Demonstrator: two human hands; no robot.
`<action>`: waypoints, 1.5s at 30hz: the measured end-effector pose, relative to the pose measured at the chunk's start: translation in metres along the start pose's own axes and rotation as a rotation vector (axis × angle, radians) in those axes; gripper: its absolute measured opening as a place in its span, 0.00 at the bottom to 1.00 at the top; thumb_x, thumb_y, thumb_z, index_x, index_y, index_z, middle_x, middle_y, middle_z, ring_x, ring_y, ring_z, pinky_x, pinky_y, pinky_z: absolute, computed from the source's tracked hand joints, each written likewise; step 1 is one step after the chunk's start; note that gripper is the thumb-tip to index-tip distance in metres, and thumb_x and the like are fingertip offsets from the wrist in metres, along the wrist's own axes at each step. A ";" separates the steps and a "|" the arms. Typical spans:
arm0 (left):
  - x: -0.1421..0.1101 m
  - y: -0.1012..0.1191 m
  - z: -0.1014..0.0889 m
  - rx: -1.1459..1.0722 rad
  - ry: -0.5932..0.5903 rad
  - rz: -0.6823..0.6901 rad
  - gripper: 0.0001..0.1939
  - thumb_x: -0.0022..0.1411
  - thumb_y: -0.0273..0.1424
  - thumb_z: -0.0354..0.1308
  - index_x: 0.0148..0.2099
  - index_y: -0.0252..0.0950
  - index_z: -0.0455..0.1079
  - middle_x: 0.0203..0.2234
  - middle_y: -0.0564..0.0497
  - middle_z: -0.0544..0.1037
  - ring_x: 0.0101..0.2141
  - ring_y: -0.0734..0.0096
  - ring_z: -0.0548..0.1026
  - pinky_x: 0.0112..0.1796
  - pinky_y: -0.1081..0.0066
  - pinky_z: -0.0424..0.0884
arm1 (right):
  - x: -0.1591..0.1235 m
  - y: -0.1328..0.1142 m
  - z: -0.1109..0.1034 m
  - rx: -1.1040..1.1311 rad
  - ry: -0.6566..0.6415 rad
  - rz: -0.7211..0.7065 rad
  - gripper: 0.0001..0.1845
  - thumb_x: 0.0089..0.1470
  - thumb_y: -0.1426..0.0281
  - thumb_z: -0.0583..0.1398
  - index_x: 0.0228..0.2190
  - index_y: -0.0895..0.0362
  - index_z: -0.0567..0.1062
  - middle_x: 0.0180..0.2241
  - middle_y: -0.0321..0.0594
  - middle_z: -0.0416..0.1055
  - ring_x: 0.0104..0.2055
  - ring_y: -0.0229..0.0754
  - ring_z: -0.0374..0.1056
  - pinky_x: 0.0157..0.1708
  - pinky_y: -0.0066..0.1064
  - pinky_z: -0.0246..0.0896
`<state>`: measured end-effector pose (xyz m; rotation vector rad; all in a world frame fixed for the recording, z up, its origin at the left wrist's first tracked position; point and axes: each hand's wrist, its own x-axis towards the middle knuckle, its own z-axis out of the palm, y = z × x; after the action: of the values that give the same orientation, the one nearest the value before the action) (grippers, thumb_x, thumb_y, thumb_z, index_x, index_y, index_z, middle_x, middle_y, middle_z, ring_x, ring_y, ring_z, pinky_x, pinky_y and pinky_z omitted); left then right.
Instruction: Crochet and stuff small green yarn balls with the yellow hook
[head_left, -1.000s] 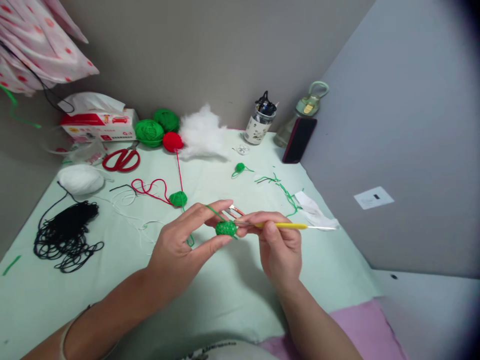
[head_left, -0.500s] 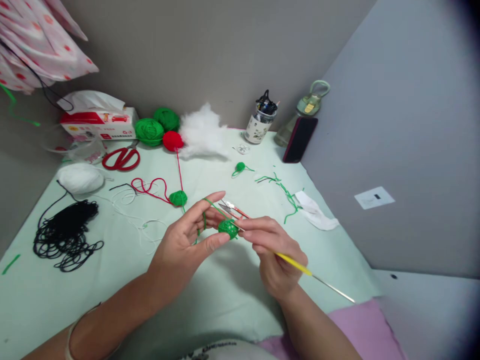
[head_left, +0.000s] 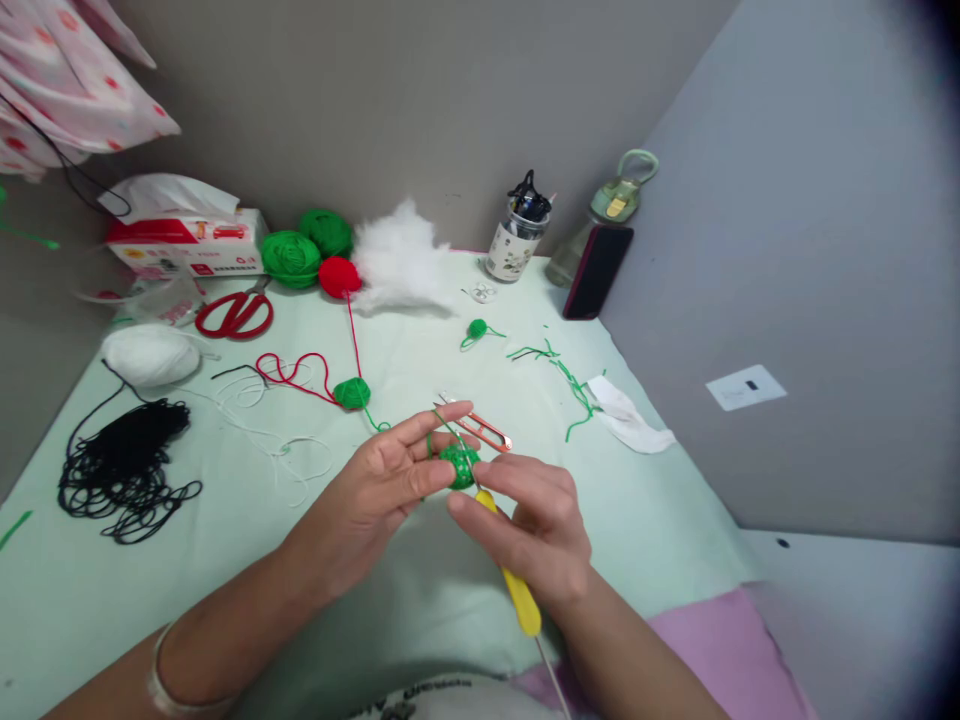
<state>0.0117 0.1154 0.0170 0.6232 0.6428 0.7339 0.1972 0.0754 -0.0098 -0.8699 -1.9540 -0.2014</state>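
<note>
My left hand (head_left: 397, 480) pinches a small green crocheted piece (head_left: 457, 467) between thumb and fingers, with green yarn looped round its fingers. In my right hand (head_left: 536, 520) is a crochet hook (head_left: 517, 597) with a yellow handle; its metal tip meets the crocheted piece. The hook's other metal end points down towards my lap. Just beyond my fingers lie thread snips (head_left: 484, 432) with orange handles. A small green yarn ball (head_left: 352, 393) sits left of them, a green strand trailing from it towards my left hand.
Along the back stand a tissue box (head_left: 187, 245), green yarn balls (head_left: 291, 258), a red ball (head_left: 340, 277), white stuffing (head_left: 405, 260), a pen jar (head_left: 517, 240), a bottle (head_left: 570, 255) and a phone (head_left: 598, 272). Red scissors (head_left: 236, 314) and black cord (head_left: 131, 465) lie left; green scraps (head_left: 570, 385) right.
The crochet hook has swung from slanting right to pointing more steeply down, and my right hand has turned with it. The crocheted piece has shifted slightly. The snips show more fully.
</note>
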 end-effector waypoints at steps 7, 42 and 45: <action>0.004 -0.005 -0.009 -0.030 -0.116 -0.109 0.33 0.59 0.38 0.71 0.66 0.49 0.70 0.40 0.52 0.83 0.40 0.70 0.77 0.43 0.72 0.69 | -0.001 0.000 0.008 0.317 0.110 0.186 0.21 0.65 0.74 0.61 0.55 0.42 0.78 0.43 0.41 0.80 0.41 0.44 0.77 0.35 0.38 0.78; 0.012 0.007 -0.026 0.129 -0.123 -0.005 0.20 0.65 0.37 0.66 0.59 0.47 0.78 0.40 0.50 0.80 0.40 0.67 0.78 0.44 0.68 0.69 | 0.018 0.023 0.003 1.217 0.028 0.904 0.07 0.61 0.63 0.66 0.38 0.51 0.84 0.31 0.38 0.78 0.26 0.36 0.71 0.25 0.29 0.69; 0.013 0.007 -0.026 0.168 -0.129 0.043 0.21 0.65 0.35 0.66 0.60 0.47 0.76 0.48 0.48 0.81 0.47 0.62 0.78 0.52 0.63 0.69 | 0.013 0.021 0.005 1.158 -0.023 0.806 0.09 0.64 0.66 0.64 0.43 0.49 0.84 0.35 0.39 0.78 0.31 0.37 0.73 0.31 0.31 0.71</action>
<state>-0.0023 0.1365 0.0012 0.8342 0.5764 0.6777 0.2038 0.0993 -0.0060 -0.7367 -1.2322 1.2726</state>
